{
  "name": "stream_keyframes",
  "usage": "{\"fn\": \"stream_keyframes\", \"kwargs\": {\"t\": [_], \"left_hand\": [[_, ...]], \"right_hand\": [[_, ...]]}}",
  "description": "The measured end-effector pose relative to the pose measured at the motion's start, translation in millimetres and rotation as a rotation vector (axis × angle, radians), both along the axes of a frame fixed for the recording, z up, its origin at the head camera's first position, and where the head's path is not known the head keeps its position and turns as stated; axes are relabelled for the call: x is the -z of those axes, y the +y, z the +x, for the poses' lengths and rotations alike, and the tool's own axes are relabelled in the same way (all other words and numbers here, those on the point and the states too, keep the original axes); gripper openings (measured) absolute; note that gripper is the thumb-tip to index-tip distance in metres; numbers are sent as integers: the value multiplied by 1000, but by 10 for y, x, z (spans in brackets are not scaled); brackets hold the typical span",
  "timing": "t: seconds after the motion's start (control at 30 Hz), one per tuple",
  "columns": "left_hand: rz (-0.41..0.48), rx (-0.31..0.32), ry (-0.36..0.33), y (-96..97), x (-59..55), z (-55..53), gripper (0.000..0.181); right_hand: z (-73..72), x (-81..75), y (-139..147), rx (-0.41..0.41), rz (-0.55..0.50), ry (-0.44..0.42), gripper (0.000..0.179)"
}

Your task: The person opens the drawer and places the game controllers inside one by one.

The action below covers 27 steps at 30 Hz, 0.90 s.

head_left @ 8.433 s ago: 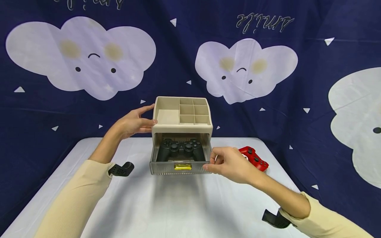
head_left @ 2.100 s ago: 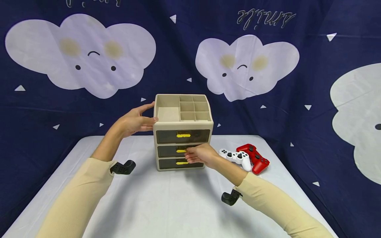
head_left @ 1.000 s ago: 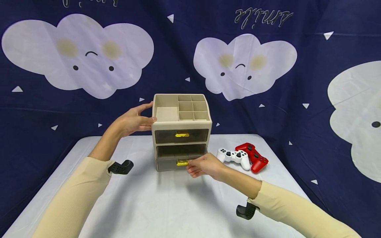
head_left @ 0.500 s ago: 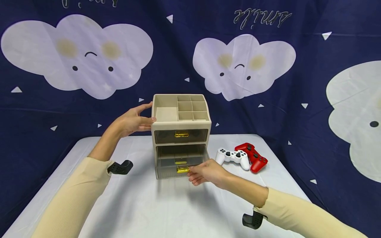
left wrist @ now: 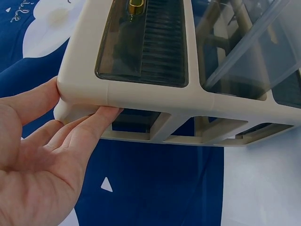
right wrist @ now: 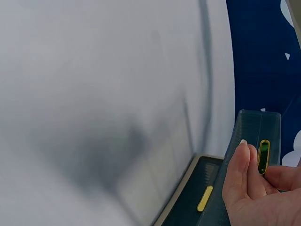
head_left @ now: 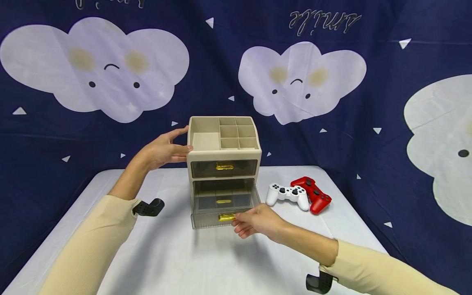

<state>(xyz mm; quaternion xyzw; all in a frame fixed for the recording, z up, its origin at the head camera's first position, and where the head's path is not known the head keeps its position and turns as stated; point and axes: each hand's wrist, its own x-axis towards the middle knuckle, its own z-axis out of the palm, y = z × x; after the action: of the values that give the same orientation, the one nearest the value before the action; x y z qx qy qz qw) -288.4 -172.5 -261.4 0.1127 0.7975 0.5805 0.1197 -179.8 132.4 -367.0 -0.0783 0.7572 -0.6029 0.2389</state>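
A cream desktop organizer with smoky drawers stands on the white table. My left hand lies along its upper left side; in the left wrist view, the fingers press fairly straight against the frame. The right hand pinches the gold handle of the middle drawer. That drawer is pulled well out, and no object shows inside it. The top drawer is pushed in. Through the clear plastic appears the bottom drawer's handle.
Right of the organizer lie a white game controller and a red game controller, the white one overlapping the red. The white table extends in front. A dark blue cloud-print cloth hangs close behind.
The top drawer, pulled out earlier with a black game controller inside, is now in. My right hand moved to the middle drawer's handle and drew that drawer outward. The left hand stayed put.
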Motion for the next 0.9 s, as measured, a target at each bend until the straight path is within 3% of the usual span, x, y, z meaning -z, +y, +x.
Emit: {"fn": "stream_keyframes", "kwargs": {"t": [0.37,0.63,0.9], "left_hand": [[-2,8,3,-3,11,-3,89],[10,11,4,0,-5,13,89],[-3,6,10,1,-3,15,88]], "right_hand": [[37,28,6,-13,22,-1,32],[-1,-33,74,-129,70,-28,36],[-47,-212,144,-200,173,-59,40]]}}
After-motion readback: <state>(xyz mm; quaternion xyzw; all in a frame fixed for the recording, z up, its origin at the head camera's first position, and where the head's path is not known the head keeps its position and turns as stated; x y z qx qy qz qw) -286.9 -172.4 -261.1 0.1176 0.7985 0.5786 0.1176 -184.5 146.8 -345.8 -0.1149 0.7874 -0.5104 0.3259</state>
